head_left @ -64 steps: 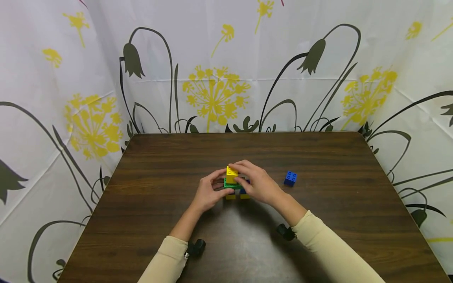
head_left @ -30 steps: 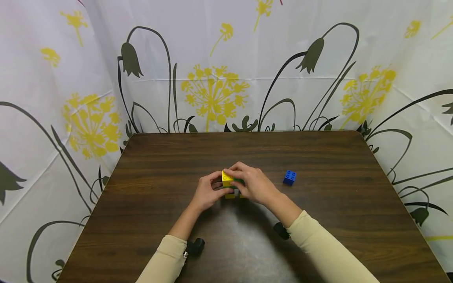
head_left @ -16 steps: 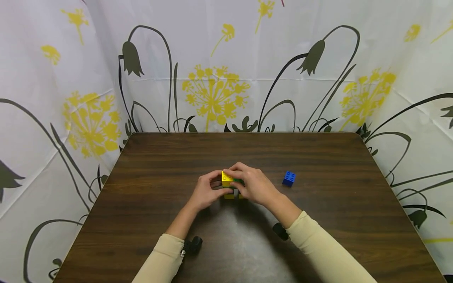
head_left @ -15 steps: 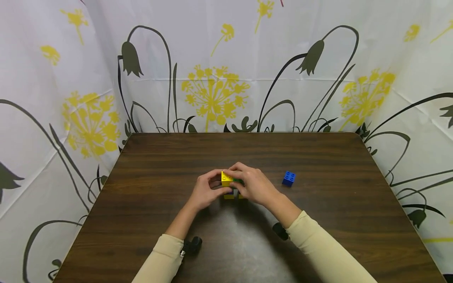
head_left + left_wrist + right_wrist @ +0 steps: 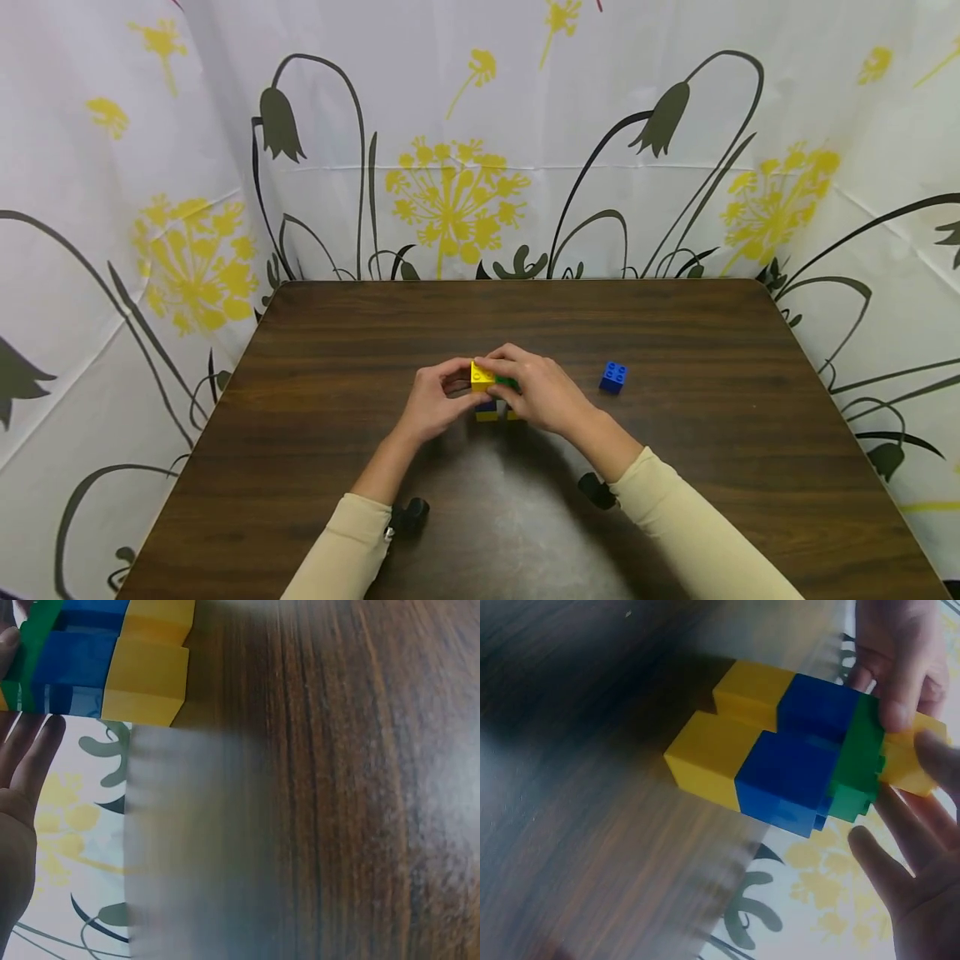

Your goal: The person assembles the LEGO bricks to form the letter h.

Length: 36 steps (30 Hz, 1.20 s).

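A stack of toy building bricks stands mid-table between both hands. Two yellow bricks (image 5: 712, 759) form its base, with two blue bricks (image 5: 786, 778) above them. Across the blue ones lies a green brick (image 5: 860, 754). A smaller yellow brick (image 5: 482, 377) sits on the green one at its left end. My right hand (image 5: 546, 393) pinches this top brick from the right, its fingers hiding part of the green brick. My left hand (image 5: 435, 404) grips the upper left side of the stack, thumb in front where yellow meets green, fingers partly hidden behind.
A loose blue brick (image 5: 613, 377) with studs up lies to the right of the hands on the dark wooden table (image 5: 337, 333). Behind the table's far edge hangs a white curtain (image 5: 480, 108) with a flower print. Each wrist wears a small black camera (image 5: 411, 515).
The right hand moved the top yellow brick left and down onto the green brick's left end. Lately the left thumb slid slightly up and left, uncovering more of a blue brick.
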Available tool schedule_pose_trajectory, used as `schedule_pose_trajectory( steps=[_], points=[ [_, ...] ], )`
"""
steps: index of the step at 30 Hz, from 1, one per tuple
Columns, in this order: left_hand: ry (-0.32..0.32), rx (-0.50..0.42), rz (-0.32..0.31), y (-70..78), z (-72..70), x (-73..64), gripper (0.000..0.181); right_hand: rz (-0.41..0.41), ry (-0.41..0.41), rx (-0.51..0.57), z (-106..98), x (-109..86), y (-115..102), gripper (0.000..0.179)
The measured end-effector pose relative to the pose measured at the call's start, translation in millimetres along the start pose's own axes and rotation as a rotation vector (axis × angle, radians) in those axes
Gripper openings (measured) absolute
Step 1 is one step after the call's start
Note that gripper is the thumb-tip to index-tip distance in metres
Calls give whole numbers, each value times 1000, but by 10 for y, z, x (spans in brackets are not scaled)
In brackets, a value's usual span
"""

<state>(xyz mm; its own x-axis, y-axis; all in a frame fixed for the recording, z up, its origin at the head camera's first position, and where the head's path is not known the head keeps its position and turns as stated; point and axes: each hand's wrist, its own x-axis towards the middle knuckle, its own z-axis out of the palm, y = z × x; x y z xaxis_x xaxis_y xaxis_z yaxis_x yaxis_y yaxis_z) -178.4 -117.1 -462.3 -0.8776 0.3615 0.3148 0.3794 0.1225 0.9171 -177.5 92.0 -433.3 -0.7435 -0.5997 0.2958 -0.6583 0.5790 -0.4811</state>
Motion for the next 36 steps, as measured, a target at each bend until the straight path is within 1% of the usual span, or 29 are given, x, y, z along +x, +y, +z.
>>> schedule_pose_trajectory(
  steps=[4,6,9,13,15,19,22,23,24,30,36],
  points=[
    [-11,23,20,15,-14,-1,38,17,-1,38,-69,-82,50,56],
    [-9,30,10,18,-20,-1,39,46,22,43,-137,-148,114,57],
    [-3,44,-16,32,-16,1,39,107,89,18,-267,-272,283,51],
    [3,56,-47,43,-18,-3,39,203,153,-40,-392,-466,582,44],
    [1,57,-52,50,-16,-2,39,258,153,-63,-422,-590,732,44],
    [-7,57,-58,62,-12,4,40,366,113,-75,-424,-843,994,50],
    [-7,59,-62,67,-14,3,40,411,90,-73,-386,-984,1144,55],
    [-6,60,-63,65,-14,3,40,418,86,-67,-370,-1019,1182,56],
    [-5,60,-66,22,-15,5,40,421,87,-58,-354,-1049,1217,56],
    [1,53,-70,-287,-14,17,43,414,136,-24,-265,-1154,1326,52],
    [10,39,-47,-315,-10,13,42,404,184,-38,-214,-1182,1364,49]
  ],
)
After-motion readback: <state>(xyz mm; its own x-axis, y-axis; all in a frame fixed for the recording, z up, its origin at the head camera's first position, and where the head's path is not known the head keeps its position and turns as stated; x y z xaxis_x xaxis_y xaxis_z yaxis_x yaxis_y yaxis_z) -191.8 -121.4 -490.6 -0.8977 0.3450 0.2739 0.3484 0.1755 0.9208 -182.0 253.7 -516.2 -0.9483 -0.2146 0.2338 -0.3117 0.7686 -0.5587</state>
